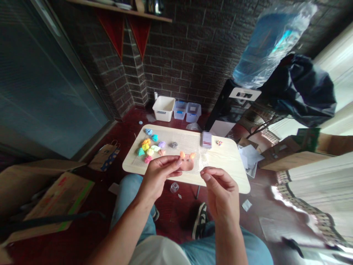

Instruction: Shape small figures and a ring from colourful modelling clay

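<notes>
My left hand grips a brown clay animal head by its left side, above the front edge of the table. Two orange lumps sit like ears on top of the head, and small dark spots mark its face. To the right, apart from the head, my right hand pinches thumb and fingertips together; whatever may be between them is hidden or too small to name. Beyond my left hand, several coloured clay lumps lie on the table, with a grey clay lump set off from them.
The pale table carries a clear textured mat, a small box and a small multicoloured piece. Behind it stand a white bin and two clear bins. A water dispenser is at back right, cardboard boxes at left.
</notes>
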A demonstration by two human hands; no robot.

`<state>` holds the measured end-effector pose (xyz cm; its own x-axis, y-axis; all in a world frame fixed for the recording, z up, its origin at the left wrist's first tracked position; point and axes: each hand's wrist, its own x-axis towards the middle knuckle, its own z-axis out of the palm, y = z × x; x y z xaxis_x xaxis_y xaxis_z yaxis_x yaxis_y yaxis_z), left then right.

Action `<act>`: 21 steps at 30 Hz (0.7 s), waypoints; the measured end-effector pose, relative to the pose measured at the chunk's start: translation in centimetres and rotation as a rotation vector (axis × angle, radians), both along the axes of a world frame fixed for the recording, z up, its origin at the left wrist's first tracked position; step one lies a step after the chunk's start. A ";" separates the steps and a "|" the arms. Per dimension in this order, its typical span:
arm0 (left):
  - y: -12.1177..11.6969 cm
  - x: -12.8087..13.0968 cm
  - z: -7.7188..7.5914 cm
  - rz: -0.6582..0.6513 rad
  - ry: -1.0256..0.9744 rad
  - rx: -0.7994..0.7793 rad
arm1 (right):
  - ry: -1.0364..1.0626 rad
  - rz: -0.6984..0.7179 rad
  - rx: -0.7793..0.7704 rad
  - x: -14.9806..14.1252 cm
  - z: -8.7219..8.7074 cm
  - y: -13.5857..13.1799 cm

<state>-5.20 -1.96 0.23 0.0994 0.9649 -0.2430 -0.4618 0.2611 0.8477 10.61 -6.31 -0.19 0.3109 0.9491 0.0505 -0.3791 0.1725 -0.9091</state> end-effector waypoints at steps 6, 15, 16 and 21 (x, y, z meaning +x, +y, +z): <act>-0.1 0.1 0.2 0.008 -0.003 -0.006 | 0.012 -0.016 -0.049 0.0 0.2 -0.2; -0.2 0.1 0.3 0.007 0.012 -0.007 | -0.085 -0.035 0.011 0.2 -0.3 -0.5; -0.2 0.1 0.3 0.007 0.012 -0.005 | -0.111 -0.047 0.036 0.2 -0.3 -0.4; -0.3 0.1 0.2 0.002 0.005 0.003 | -0.206 -0.094 0.106 0.2 -0.1 -0.3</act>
<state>-5.13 -2.27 0.45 0.0962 0.9658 -0.2407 -0.4579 0.2576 0.8509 10.76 -6.59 -0.29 0.3709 0.9024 0.2194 -0.1656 0.2967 -0.9405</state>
